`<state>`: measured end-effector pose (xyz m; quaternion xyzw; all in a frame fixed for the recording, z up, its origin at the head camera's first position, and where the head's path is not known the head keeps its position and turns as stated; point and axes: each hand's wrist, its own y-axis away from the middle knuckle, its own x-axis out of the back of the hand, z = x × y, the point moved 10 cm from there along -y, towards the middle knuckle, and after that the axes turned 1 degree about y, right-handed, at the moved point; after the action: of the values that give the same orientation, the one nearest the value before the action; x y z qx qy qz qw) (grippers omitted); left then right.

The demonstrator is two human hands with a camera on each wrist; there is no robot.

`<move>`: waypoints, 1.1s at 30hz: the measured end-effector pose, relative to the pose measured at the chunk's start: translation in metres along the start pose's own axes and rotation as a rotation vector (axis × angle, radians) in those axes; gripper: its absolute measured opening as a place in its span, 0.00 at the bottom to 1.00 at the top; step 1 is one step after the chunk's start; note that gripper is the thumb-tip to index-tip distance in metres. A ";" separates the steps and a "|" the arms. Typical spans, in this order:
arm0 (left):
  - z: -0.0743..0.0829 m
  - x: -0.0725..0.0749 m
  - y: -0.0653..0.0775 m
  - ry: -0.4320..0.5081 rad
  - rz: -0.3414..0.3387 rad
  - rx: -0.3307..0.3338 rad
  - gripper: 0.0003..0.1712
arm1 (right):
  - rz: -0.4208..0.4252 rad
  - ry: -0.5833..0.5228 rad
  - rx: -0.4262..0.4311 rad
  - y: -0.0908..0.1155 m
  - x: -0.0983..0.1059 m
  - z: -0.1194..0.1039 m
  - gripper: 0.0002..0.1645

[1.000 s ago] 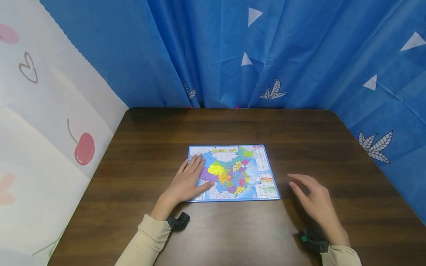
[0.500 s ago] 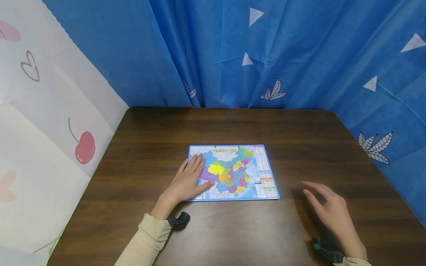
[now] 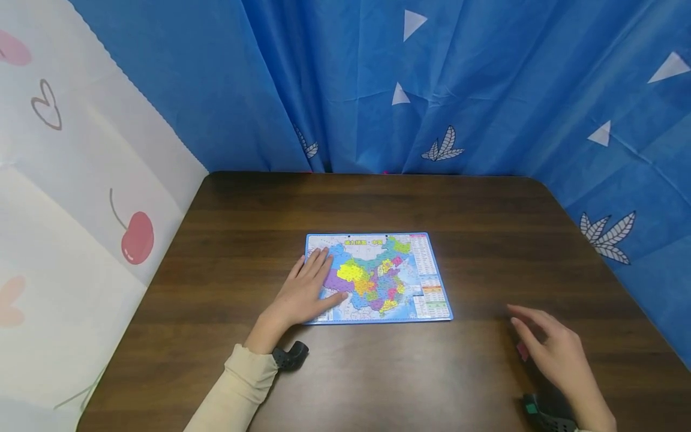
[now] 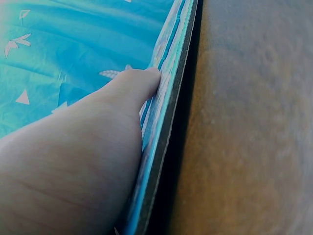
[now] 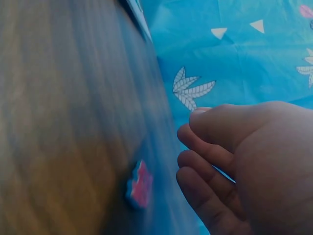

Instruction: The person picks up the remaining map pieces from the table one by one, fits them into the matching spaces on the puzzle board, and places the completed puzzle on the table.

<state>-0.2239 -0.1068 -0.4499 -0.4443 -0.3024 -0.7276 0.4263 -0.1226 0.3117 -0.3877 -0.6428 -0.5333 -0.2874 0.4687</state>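
A colourful map puzzle board (image 3: 372,282) with a blue border lies flat on the table. My left hand (image 3: 302,294) rests on its left part, fingers spread and thumb out. The left wrist view shows the thumb (image 4: 139,81) pressed to the board's face near its edge. Right of the board, my right hand (image 3: 558,351) hovers over the wood with loosely bent fingers and holds nothing. Beneath it is a small pink puzzle piece (image 3: 522,351). In the right wrist view this pink piece (image 5: 140,186), edged in blue, shows apart from the fingertips.
The dark wooden table (image 3: 243,216) has rounded far corners. A blue curtain (image 3: 356,90) with white triangles and leaves hangs behind it and on the right. White cloth (image 3: 70,180) with cherry and heart prints hangs on the left. A dark camera band sits on each wrist.
My right hand has moved right and toward me, away from the board. The pink puzzle piece has come into sight under it. My left hand has stayed on the board.
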 end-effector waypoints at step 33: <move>0.002 0.002 0.001 0.009 -0.006 0.008 0.55 | -0.232 -0.051 -0.049 0.029 -0.004 0.031 0.21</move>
<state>-0.2231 -0.1066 -0.4473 -0.4384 -0.3048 -0.7297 0.4270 -0.0999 0.3385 -0.4121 -0.5954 -0.6086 -0.3363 0.4026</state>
